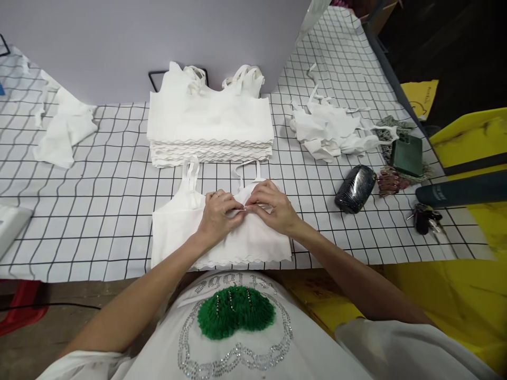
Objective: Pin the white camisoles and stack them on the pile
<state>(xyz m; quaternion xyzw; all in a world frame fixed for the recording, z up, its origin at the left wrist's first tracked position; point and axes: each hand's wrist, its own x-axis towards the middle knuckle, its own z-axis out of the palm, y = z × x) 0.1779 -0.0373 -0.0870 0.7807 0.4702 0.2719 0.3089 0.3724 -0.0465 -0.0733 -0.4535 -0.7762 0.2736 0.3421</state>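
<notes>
A white crop camisole (174,232) with thin straps lies flat at the table's front edge. Over its middle, my left hand (219,214) is closed in a pinch, thumb against index finger. My right hand (273,206) pinches from the other side, its fingertips almost touching the left ones. Between them shows a tiny white bit at the neckline; whether it is a fold, thread or bow I cannot make out. Just behind lies a neat stack of white camisoles (209,121), their straps gathered on top.
Loose white garments (328,129) lie in a heap at right. Beside them are a dark ridged case (355,189), a green case (407,154), a dark bottle (459,189) and keys (425,219). A grey panel (158,42) stands behind the stack. Another white cloth (65,126) lies left.
</notes>
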